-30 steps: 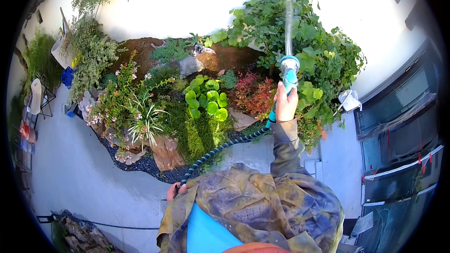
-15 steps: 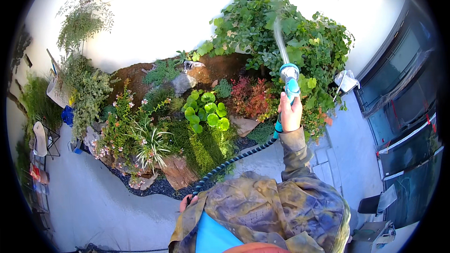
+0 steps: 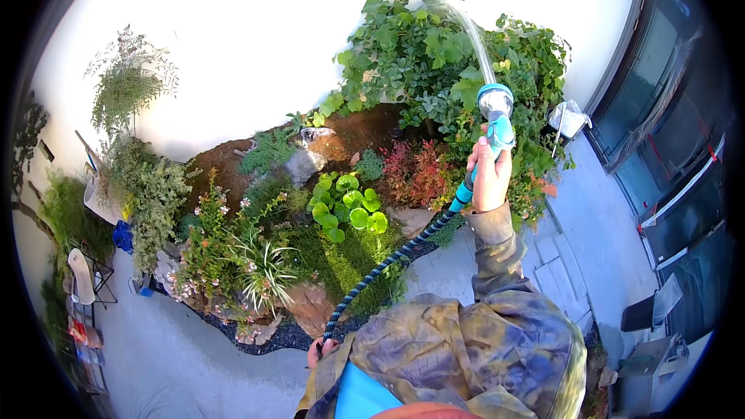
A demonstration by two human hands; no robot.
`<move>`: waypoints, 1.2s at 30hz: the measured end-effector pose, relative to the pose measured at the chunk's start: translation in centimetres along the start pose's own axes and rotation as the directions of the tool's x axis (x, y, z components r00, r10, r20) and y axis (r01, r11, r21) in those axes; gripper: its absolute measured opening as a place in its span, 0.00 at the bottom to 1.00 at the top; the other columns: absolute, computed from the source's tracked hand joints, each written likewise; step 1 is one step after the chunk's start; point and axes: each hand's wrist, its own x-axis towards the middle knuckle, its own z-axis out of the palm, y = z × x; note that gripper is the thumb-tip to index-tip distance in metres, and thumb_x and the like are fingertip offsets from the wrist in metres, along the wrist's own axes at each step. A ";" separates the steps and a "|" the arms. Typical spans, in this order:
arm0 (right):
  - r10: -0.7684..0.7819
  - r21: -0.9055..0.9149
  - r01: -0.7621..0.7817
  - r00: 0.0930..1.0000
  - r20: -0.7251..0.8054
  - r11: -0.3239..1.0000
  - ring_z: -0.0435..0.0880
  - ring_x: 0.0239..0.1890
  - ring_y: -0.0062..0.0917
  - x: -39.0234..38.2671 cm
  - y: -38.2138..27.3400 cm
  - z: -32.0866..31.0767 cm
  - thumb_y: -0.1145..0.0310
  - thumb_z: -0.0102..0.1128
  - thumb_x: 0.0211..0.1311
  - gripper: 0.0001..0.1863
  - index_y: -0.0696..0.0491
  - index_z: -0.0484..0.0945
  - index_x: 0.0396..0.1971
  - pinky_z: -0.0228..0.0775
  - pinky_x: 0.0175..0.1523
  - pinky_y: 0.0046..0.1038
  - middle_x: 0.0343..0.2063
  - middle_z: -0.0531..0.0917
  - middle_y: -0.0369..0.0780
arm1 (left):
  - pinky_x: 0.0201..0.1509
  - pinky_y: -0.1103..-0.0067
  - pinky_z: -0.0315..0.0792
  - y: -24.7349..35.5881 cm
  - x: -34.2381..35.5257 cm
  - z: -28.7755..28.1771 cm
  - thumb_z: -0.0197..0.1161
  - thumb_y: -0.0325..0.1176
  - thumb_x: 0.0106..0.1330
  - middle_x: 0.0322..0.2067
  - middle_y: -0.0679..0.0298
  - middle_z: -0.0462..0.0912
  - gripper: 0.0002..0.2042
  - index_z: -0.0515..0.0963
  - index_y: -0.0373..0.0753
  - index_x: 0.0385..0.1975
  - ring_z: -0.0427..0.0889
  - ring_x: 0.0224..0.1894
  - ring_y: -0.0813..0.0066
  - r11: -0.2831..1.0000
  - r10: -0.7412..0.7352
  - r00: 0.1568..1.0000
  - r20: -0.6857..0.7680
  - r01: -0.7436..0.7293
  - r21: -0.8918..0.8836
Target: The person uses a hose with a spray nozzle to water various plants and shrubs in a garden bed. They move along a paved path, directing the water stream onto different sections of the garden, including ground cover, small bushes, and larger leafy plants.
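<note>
**Q:** Gripping what, and where, is each hand?

**A:** The right hand [image 3: 490, 178] is wrapped around the turquoise spray nozzle [image 3: 497, 115], arm outstretched, so the head tilts up toward the leafy shrub [image 3: 434, 54] behind it. A thin water jet [image 3: 473, 35] arcs from the nozzle over that shrub. The left hand [image 3: 320, 351] sits low, close to the person's body, closed on the braided hose [image 3: 384, 268]; holding it there seemingly keeps the slack off the planting.

**Q:** How does the hose run from the nozzle?

**A:** It drops from the nozzle's base, down and to the person's left, crossing the edge of the garden bed [image 3: 341, 140] to the left hand.

**Q:** What lies about the nozzle?

**A:** Just left of it stands a red-leaved plant [image 3: 415, 171]; further left, round-leaved green plants [image 3: 349, 206] and a grey rock [image 3: 304, 161]. Beyond the shrub rises a white wall [image 3: 233, 39]. To the nozzle's right are dark glass doors [image 3: 667, 140], and below it pale paving [image 3: 559, 256].
</note>
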 end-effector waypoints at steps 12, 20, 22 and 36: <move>-0.023 -0.012 0.024 0.997 0.073 1.000 0.65 0.20 0.12 0.8 -1.0 1.9 0.68 0.50 0.67 0.16 0.59 0.68 0.51 0.59 0.25 0.16 0.22 0.69 0.30 | 0.37 0.82 0.69 0.5 0.0 0.4 0.63 0.37 0.63 0.26 0.70 0.79 0.10 0.78 0.37 0.31 0.75 0.29 0.83 0.992 -0.123 0.992 0.000 0.123 -0.029; 0.096 -0.185 -0.068 0.984 0.149 0.980 0.66 0.16 0.12 1.1 1.4 2.5 0.67 0.56 0.64 0.09 0.56 0.71 0.39 0.59 0.20 0.17 0.17 0.71 0.29 | 0.39 0.82 0.70 0.2 -0.1 0.2 0.63 0.38 0.63 0.28 0.69 0.80 0.10 0.78 0.37 0.33 0.75 0.31 0.83 0.989 -0.146 0.989 0.017 0.146 -0.023; 0.213 -0.223 -0.162 0.951 0.225 0.961 0.67 0.16 0.12 0.7 2.6 2.2 0.66 0.56 0.64 0.11 0.57 0.71 0.39 0.59 0.21 0.17 0.17 0.71 0.29 | 0.39 0.82 0.70 0.9 -0.2 0.7 0.64 0.38 0.63 0.28 0.70 0.80 0.11 0.78 0.37 0.34 0.76 0.31 0.84 0.977 -0.210 0.978 0.013 0.211 -0.030; 0.162 -0.148 -0.127 0.952 0.258 0.981 0.65 0.18 0.12 -0.4 5.0 3.7 0.69 0.53 0.66 0.14 0.59 0.70 0.48 0.59 0.24 0.17 0.21 0.71 0.31 | 0.36 0.83 0.71 1.4 -0.8 1.2 0.64 0.38 0.62 0.29 0.69 0.80 0.10 0.78 0.37 0.35 0.76 0.30 0.84 0.979 -0.201 0.980 -0.011 0.201 0.016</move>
